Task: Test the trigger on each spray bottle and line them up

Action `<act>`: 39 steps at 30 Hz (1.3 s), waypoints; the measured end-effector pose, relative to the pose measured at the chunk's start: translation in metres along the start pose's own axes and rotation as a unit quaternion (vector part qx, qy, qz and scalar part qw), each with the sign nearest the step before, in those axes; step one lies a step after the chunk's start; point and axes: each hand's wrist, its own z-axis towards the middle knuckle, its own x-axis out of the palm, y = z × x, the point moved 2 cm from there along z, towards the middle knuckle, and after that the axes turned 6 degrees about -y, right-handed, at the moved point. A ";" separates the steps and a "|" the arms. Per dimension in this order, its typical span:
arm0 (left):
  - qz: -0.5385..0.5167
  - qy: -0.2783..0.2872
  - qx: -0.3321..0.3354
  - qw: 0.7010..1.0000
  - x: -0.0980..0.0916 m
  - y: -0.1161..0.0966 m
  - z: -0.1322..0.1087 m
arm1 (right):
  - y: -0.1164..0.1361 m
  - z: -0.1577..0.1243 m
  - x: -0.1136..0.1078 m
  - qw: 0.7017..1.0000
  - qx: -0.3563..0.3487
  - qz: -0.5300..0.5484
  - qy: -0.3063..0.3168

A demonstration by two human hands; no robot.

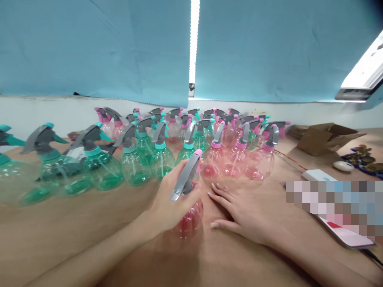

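Note:
My left hand is wrapped round the neck of a pink spray bottle that stands on the brown table. Its grey trigger head with a pink nozzle rises above my fingers. My right hand lies flat on the table just right of that bottle, fingers stretched out and holding nothing. Behind both hands stand several pink spray bottles and several green ones, all with grey triggers.
More green bottles crowd the left side. A crumpled cardboard box sits at the back right, with a white oval object, a white flat device and a thin cable nearby. A blue curtain hangs behind.

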 end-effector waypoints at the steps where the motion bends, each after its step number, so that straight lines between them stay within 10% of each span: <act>1: 0.002 0.000 -0.002 1.000 0.000 0.000 0.000 | 0.000 0.000 0.000 1.000 0.000 0.000 0.002; 39: -0.034 0.047 0.004 0.998 0.000 -0.002 0.005 | -0.004 0.000 0.005 1.000 -0.005 0.014 -0.017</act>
